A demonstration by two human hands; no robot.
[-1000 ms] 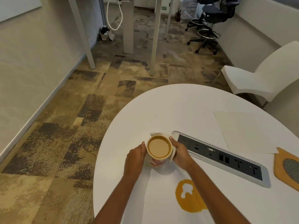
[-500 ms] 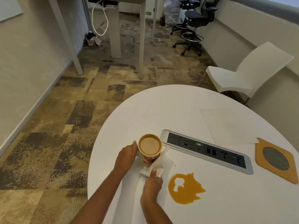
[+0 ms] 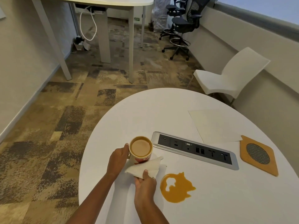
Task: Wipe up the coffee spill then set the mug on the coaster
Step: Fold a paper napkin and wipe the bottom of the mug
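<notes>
Your left hand [image 3: 117, 160] wraps the near-left side of the mug [image 3: 141, 149], fingers curled against its wall with the thumb tip at the rim; the mug stands upright near the left edge of the white tabletop [image 3: 161, 110], full of milky coffee. You cannot tell from here whether its base rests on the surface or is lifted slightly.

Your right hand [image 3: 145, 183] pinches a folded white napkin [image 3: 144, 167] between thumb and curled fingers. The thumb lies on top of the napkin's near corner, and the rest of the sheet fans up and away from your fingers toward the mug, its far tip just beside the mug's lower wall.

The coffee spill [image 3: 177, 188] sits just to the right of that hand, close to the near edge of the tabletop, an orange-brown puddle with a bare white patch inside it. The napkin is apart from it, not touching.

The recessed socket strip [image 3: 195, 150] runs diagonally across the middle of the tabletop, beyond the spill. The cork coaster [image 3: 258, 155] lies at the right edge, well apart from the mug, with a sheet of paper [image 3: 213, 125] just behind it.
</notes>
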